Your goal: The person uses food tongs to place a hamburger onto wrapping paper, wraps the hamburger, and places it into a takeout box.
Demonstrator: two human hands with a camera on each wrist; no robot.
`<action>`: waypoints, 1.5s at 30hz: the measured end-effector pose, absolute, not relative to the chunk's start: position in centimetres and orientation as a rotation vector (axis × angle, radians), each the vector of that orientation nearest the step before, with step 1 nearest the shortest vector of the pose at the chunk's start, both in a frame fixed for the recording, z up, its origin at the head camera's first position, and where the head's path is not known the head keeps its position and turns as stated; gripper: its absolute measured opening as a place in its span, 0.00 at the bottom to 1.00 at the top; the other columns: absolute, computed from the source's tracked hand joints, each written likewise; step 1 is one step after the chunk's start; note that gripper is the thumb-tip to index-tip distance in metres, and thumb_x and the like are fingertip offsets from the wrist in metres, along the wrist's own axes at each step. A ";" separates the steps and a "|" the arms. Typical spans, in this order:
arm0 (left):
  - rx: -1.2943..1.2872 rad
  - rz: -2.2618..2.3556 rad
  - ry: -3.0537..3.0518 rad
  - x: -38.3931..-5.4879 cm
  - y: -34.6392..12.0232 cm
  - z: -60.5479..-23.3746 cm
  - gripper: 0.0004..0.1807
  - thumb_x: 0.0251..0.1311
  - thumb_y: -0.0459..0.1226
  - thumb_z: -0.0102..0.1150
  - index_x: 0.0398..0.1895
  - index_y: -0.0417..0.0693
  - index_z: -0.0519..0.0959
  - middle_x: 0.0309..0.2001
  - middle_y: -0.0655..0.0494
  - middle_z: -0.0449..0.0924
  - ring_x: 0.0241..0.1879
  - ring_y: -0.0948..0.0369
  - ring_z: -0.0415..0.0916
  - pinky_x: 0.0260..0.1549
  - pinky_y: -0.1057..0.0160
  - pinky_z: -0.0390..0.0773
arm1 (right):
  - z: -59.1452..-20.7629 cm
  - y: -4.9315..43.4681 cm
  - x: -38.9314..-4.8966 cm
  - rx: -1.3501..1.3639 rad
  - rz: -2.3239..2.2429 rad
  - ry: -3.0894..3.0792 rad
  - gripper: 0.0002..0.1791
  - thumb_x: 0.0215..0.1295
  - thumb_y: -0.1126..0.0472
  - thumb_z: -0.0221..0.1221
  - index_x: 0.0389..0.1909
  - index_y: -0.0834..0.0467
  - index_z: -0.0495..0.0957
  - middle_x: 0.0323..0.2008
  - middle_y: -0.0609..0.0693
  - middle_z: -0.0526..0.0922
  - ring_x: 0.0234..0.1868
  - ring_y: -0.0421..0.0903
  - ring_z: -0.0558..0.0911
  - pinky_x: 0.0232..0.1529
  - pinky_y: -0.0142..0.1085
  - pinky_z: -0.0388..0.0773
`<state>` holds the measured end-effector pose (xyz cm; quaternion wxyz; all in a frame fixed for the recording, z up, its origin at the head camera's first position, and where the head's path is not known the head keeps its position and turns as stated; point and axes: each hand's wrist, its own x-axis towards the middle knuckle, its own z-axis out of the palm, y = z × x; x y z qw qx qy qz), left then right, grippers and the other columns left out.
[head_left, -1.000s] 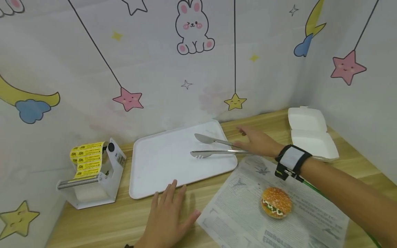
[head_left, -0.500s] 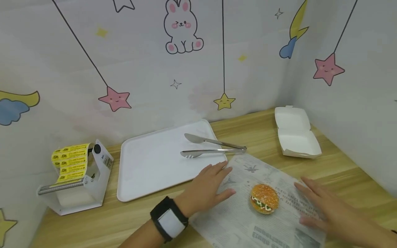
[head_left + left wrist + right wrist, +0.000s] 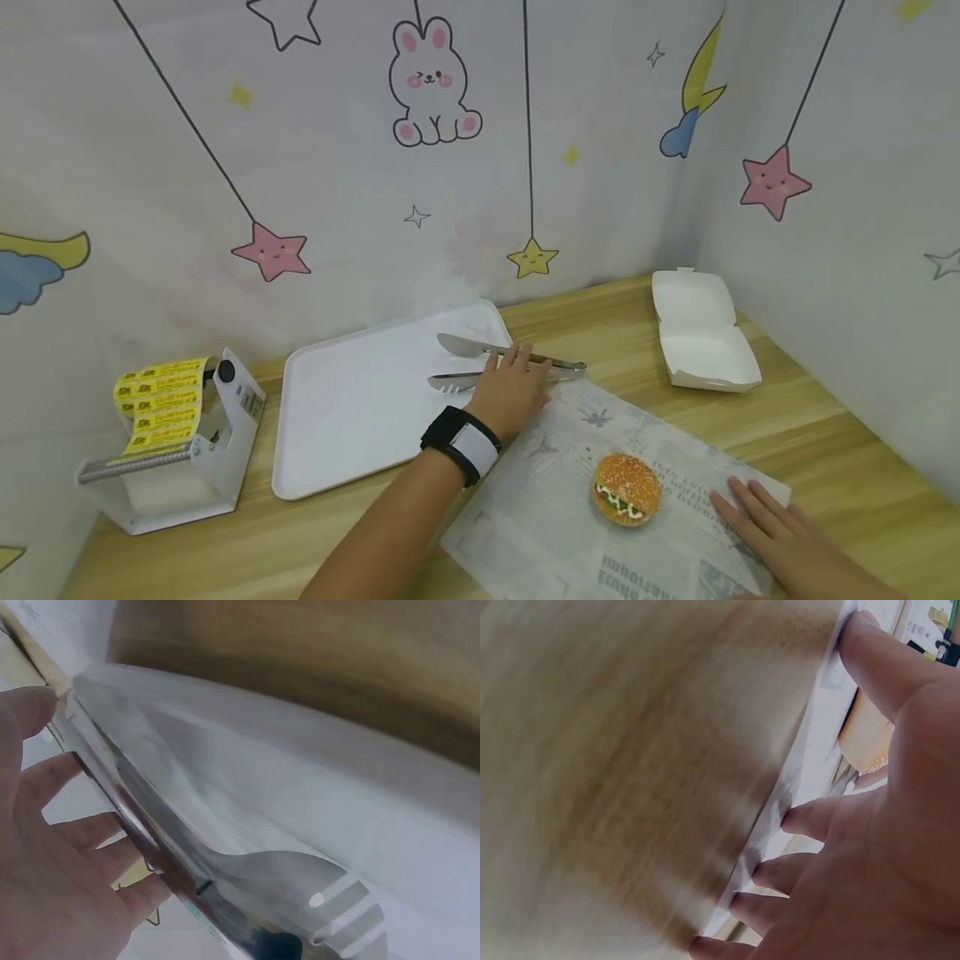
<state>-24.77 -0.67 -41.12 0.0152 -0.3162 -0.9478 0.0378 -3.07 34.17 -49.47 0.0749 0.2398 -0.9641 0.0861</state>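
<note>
Steel tongs (image 3: 461, 344) lie spread across the right end of a white tray (image 3: 337, 408), their joined end past its rim. My left hand (image 3: 510, 393) reaches over them. In the left wrist view, its extended fingers touch one arm of the tongs (image 3: 292, 881), with the thumb apart. A hamburger (image 3: 628, 489) with a sesame bun and visible filling rests on a sheet of newsprint-patterned paper (image 3: 547, 517). My right hand (image 3: 795, 537) rests at the right edge of that paper. Its spread fingertips touch the edge of the paper (image 3: 804, 772) in the right wrist view.
An opened white takeaway box (image 3: 708, 350) stands at the back right, near the side wall. To the left is a white dispenser (image 3: 240, 433) with a roll of yellow printed labels (image 3: 168, 400). A patterned cloth wall (image 3: 360, 183) bounds the wooden table (image 3: 817, 433).
My right hand has left the tongs and come down to the paper's right edge. My left hand has moved from the tray's front, across the paper's corner, onto the tongs.
</note>
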 end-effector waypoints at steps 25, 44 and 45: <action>-1.307 0.254 -2.851 -24.7 2.9 -42.2 0.39 0.74 0.60 0.47 0.78 0.45 0.61 0.78 0.50 0.58 0.78 0.54 0.50 0.76 0.59 0.50 | -49.1 33.9 -2.3 0.697 0.276 -2.873 0.65 0.51 0.38 0.74 0.83 0.44 0.44 0.78 0.33 0.28 0.76 0.32 0.23 0.63 0.26 0.15; -1.380 -0.470 -2.930 -23.9 3.5 -42.4 0.29 0.76 0.49 0.52 0.76 0.52 0.67 0.70 0.51 0.71 0.70 0.56 0.68 0.69 0.58 0.66 | -48.7 33.5 -2.0 0.656 0.297 -2.921 0.65 0.52 0.37 0.73 0.83 0.44 0.42 0.80 0.41 0.32 0.75 0.32 0.22 0.63 0.28 0.13; -1.400 -0.577 -2.933 -23.8 3.5 -42.2 0.29 0.76 0.49 0.53 0.76 0.52 0.66 0.70 0.52 0.71 0.69 0.57 0.68 0.68 0.59 0.67 | -48.7 33.5 -2.0 0.648 0.300 -2.929 0.65 0.52 0.37 0.72 0.83 0.44 0.42 0.80 0.42 0.33 0.75 0.32 0.22 0.63 0.28 0.13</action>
